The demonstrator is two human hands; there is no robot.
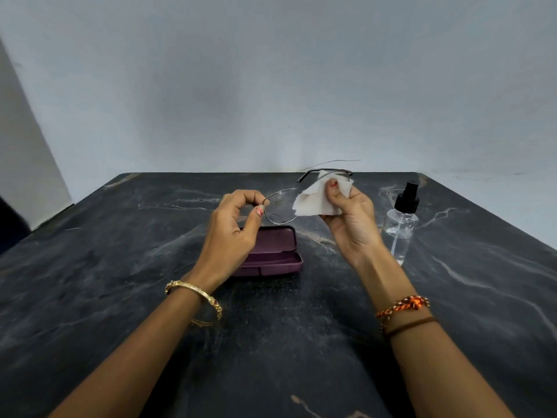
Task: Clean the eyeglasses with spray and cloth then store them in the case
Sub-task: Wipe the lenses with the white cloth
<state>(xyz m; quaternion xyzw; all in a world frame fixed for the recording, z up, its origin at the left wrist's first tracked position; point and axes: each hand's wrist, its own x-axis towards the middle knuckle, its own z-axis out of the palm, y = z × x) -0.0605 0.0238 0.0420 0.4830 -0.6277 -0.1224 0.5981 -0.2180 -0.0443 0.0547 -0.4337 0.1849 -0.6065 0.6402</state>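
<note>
Your left hand (238, 224) is pinching the eyeglasses (278, 208); your right hand (351, 220) is gripping the cloth (313, 202) against them. The open purple case (271, 251) is lying empty mid-bench (120, 267), the spray bottle (401, 224) holding clear liquid.

One pair of eyeglasses (280, 206), one cloth (316, 200), one spray bottle (401, 221), one open purple case (271, 254), and two hands: left hand (235, 224), right hand (349, 218).

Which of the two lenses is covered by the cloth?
The lens on the person's right: the right hand pinches the cloth over it. The other lens, beside the left hand, is bare.
</note>
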